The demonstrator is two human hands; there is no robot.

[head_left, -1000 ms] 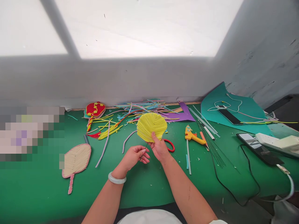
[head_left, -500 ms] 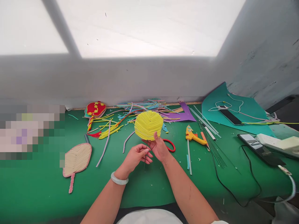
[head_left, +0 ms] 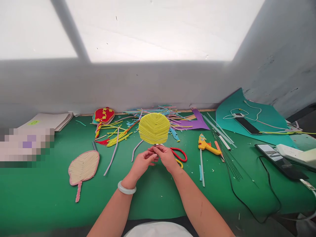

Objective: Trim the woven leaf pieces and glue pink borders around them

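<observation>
A yellow leaf-shaped fan (head_left: 154, 129) made of pipe cleaners stands upright above the table, its ribs slanting to a central line. My left hand (head_left: 144, 162) and my right hand (head_left: 166, 157) meet just under it, fingers pinched together around its thin stem. The stem itself is mostly hidden by the fingers. Just beyond my right hand lie scissors with red and yellow handles (head_left: 181, 154), partly covered by it. A beige fan with a pink edge and handle (head_left: 84, 168) lies to the left of my left hand.
Behind the fan lies a heap of coloured pipe cleaners (head_left: 133, 113). A small red and yellow fan (head_left: 104, 115) is at the back left. To the right are a yellow glue gun (head_left: 208, 146), dark wires (head_left: 233, 166), phones (head_left: 275, 158), cables and a teal sheet (head_left: 227, 115).
My right hand has slid down from the yellow fan's lower edge to its stem, beside my left hand. The fan has turned slightly, and the view has shifted a little.
</observation>
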